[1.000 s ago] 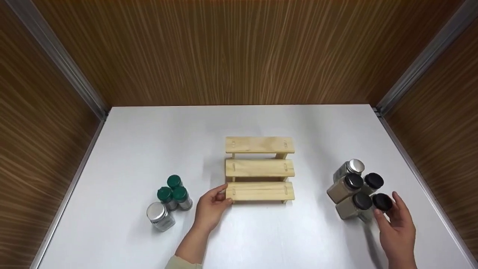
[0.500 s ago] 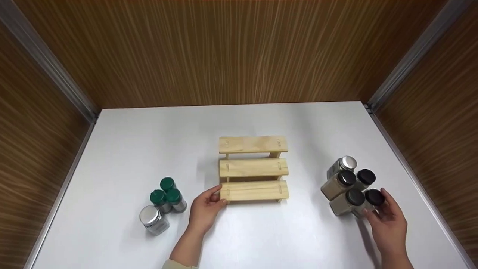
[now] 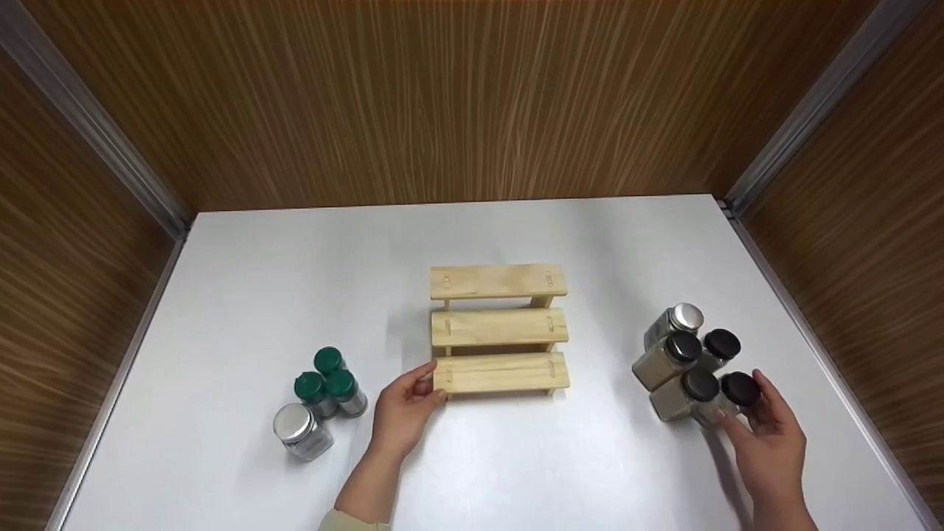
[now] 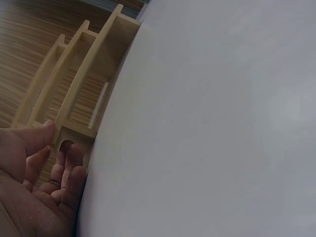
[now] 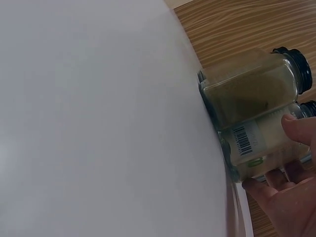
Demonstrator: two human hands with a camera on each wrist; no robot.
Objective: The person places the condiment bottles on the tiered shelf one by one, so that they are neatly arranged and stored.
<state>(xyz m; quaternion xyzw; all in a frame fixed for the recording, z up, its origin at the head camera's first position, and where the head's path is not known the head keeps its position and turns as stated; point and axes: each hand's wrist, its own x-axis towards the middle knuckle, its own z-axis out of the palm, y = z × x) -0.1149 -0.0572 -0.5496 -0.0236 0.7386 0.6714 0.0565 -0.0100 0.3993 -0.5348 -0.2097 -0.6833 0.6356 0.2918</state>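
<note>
A three-step wooden shelf rack (image 3: 500,326) stands mid-table. My left hand (image 3: 402,413) holds the left end of its lowest step; in the left wrist view, the thumb (image 4: 42,136) lies along the step's edge and the fingers are at the end panel below. At the right, my right hand (image 3: 771,442) grips the nearest of the black-capped glass spice jars (image 3: 740,389), thumb on one side and fingers on the other. The right wrist view shows this jar (image 5: 252,140) upright, its barcode label visible, right beside another jar (image 5: 252,91).
More jars crowd beside the gripped one, including a silver-capped jar (image 3: 686,318) at the back. On the left stand several green-capped shakers (image 3: 341,383) and another silver-capped jar (image 3: 302,431). Wood-grain panels (image 3: 457,103) border the white table (image 3: 501,457).
My right hand has moved slightly left, bringing its thumb and fingers closer around the jar. The left hand stays on the rack's end. The head view has shifted a little.
</note>
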